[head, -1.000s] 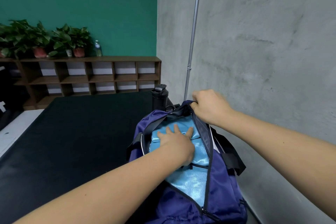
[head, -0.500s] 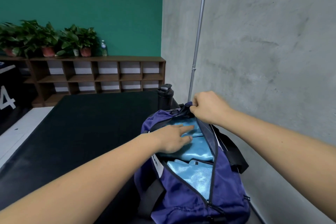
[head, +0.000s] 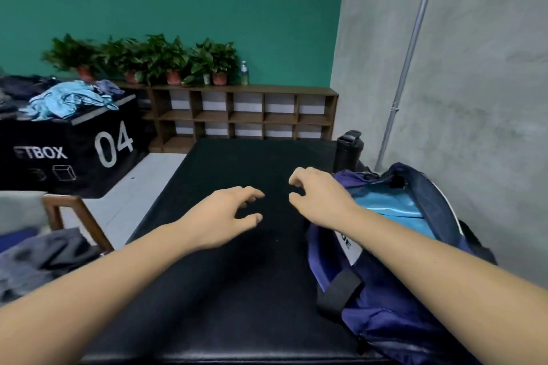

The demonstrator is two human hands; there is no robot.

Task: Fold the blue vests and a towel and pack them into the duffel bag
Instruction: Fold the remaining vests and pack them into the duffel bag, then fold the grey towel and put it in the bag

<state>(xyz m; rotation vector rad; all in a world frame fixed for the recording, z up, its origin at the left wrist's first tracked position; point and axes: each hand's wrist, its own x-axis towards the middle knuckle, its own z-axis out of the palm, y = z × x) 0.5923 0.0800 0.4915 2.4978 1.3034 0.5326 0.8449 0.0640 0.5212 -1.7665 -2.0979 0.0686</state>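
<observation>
Item 1. Duffel bag (head: 385, 305): purple-navy, lay on the black table (head: 222, 290) at 4 o'clock, along the table's right edge beside the grey concrete wall. Its top zip stood wide open. Contents: folded light-blue fabric (head: 391, 207), shiny and stacked flat inside the mouth; vests and towel could not be told apart. A black strap (head: 338, 296) hung down the near side, with a white label (head: 350, 246) above it, partly covered by the right forearm.

Item 2. Left hand (head: 225, 216): released, fingers loosely curled and holding nothing, over the table at centre, well apart from the bag.

Item 3. Right hand (head: 320, 198): released, fingers loosely curled and holding nothing, just beside the bag's left rim at 3 o'clock. Contact with the bag could not be told.

Item 4. Black bottle (head: 348, 151): upright with its cap shut, at 2 o'clock, just beyond the far end of the bag.

Item 5. Black box (head: 89, 142): marked "04", stood on the floor at 10 o'clock. On top lay an unfolded heap of light-blue garments (head: 65, 101), with dark clothing beside it.

Item 6. Wooden shelf (head: 243, 115): open cubbies, against the green wall at 12 o'clock. On top stood potted plants (head: 175, 62) and a water bottle (head: 243, 72).

Item 7. Wooden chair (head: 77, 222): at 8 o'clock, carrying crumpled grey cloth (head: 38, 258)
</observation>
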